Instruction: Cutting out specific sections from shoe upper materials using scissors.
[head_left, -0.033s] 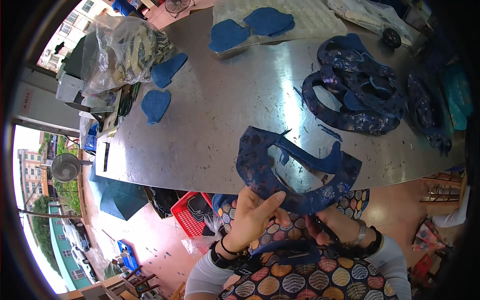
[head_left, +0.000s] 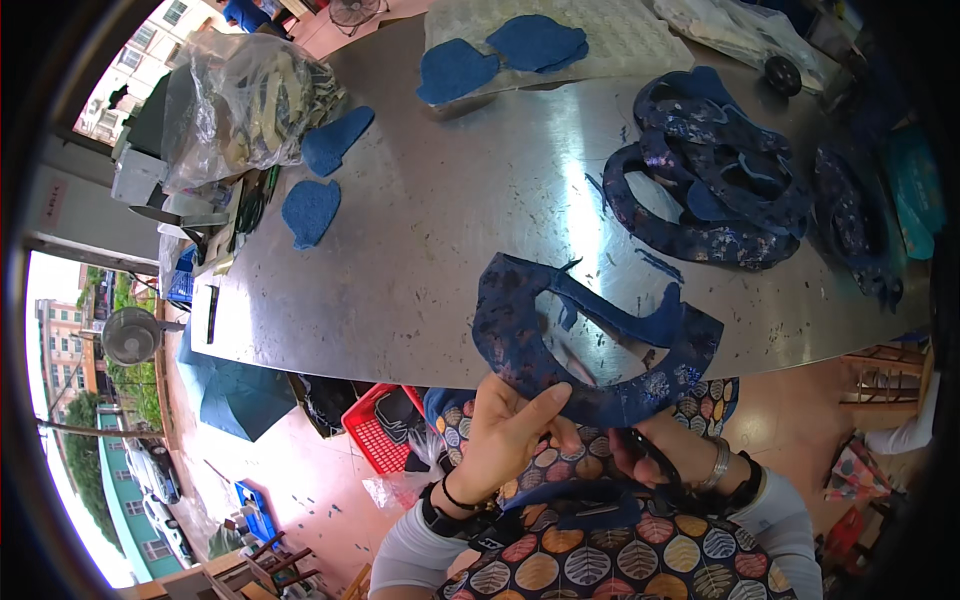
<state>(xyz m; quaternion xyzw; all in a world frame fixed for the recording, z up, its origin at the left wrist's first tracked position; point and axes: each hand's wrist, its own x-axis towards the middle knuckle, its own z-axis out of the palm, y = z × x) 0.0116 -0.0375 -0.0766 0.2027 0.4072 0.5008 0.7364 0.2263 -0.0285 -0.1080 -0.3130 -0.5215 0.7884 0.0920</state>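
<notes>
A dark blue ring-shaped leather piece (head_left: 625,405) with shiny mottled patches is held up at the table's near edge. My left hand (head_left: 510,435) pinches its lower left rim, thumb on top and fingers beneath. Below the rim, my right hand (head_left: 645,455) is closed round black-handled scissors (head_left: 655,450); their blades are hidden behind the piece. A narrow blue strip (head_left: 625,322) crosses the ring's opening. On my lap, over the leaf-patterned apron (head_left: 590,550), rests another blue scrap (head_left: 600,510).
Similar cut pieces (head_left: 720,240) are heaped on the metal table (head_left: 420,230) at the right. Blue rounded pieces (head_left: 312,213) lie at the left and far side. A plastic bag (head_left: 240,110) stands far left; a red basket (head_left: 375,455) sits below the table edge.
My right hand and the scissors handles have shifted very slightly beneath the rim. The left hand and the leather piece stay almost in place.
</notes>
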